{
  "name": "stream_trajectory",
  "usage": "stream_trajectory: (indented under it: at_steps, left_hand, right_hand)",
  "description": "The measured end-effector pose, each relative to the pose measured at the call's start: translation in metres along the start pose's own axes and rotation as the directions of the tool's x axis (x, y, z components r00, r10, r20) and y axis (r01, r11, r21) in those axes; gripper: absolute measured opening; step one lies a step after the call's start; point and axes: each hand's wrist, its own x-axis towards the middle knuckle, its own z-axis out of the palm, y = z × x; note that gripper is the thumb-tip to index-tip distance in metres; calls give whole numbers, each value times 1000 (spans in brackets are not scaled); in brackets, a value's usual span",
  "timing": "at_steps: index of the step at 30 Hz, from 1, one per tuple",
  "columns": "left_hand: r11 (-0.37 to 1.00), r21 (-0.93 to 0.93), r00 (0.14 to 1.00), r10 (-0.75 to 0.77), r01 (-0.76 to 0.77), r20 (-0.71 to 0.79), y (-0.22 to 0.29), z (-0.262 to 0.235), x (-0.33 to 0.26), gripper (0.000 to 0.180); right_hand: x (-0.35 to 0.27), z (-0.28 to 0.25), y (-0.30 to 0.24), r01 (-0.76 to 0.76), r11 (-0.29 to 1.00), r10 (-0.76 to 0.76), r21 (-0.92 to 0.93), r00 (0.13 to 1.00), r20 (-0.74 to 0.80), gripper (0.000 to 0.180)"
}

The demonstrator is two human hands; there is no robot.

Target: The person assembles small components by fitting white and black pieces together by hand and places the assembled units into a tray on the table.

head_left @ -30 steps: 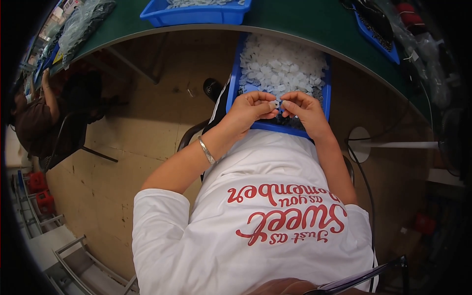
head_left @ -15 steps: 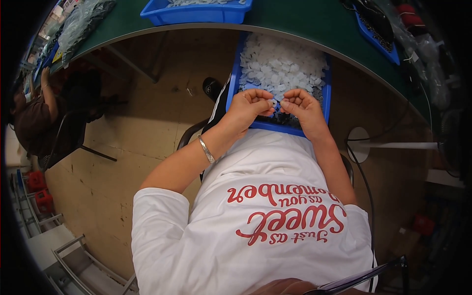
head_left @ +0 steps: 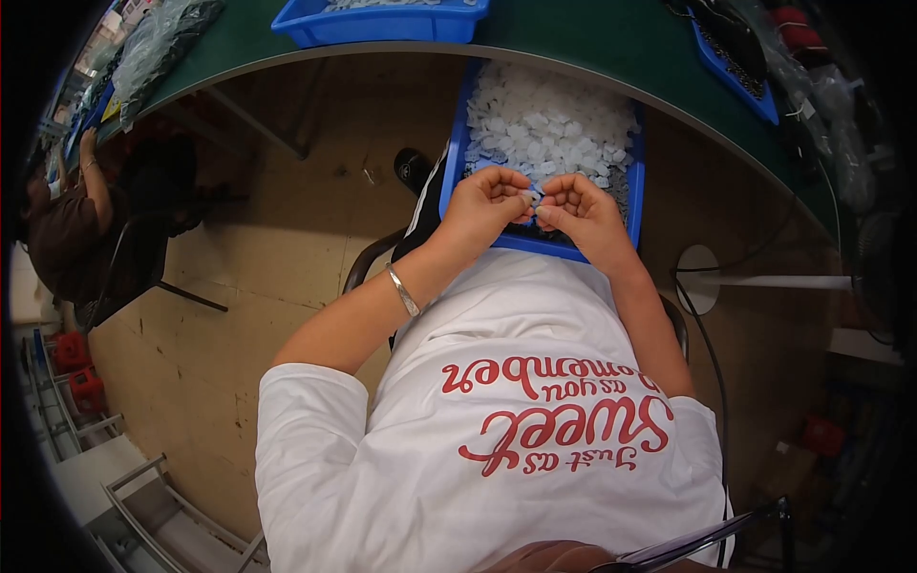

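1. The left hand [head_left: 489,202] is curling into a loose fist over the near end of the blue tray [head_left: 635,196], knuckles facing up, with the forearm coming in from the lower left and a silver bracelet [head_left: 404,292] sitting around the wrist.
2. The right hand [head_left: 585,212] is mirroring it from the other side, fingers bent inward, so the two hands are meeting fingertip to fingertip above the tray's near rim.
3. Both hands are pinching one small white piece [head_left: 531,197] between thumbs and forefingers; the piece is showing only as a pale sliver in the gap between the fingertips, and its shape is too small to tell.
4. The tray is resting on the person's lap against the white shirt [head_left: 497,449] and reaching under the edge of the green table [head_left: 611,43].
5. A heap of small white plastic parts [head_left: 554,119] is filling most of the tray, pale and translucent, with a darker patch showing at the near end beneath the hands.
6. Another blue bin [head_left: 382,19] is sitting on the table farther off, and another person [head_left: 67,229] is sitting far to the left.
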Motion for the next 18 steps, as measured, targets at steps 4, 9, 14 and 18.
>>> stream_trajectory:
  at_steps: [4,9,14,18]
  left_hand:
    - [996,74,997,51,-55,62,-3,-3,0,19]
    - [931,326,981,117,-163,158,-3,-6,1,19]
    - [920,352,977,112,-170,179,-4,-8,2,19]
    - [963,243,979,71,-117,192,-3,-6,-1,22]
  right_hand:
    - [2,-3,1,-36,999,36,11,999,-1,22]
    - [2,-5,1,-65,997,66,28,997,-29,21]
    - [3,-6,3,-53,998,53,19,997,-47,20]
    - [3,-9,3,-62,998,62,8,997,-42,19]
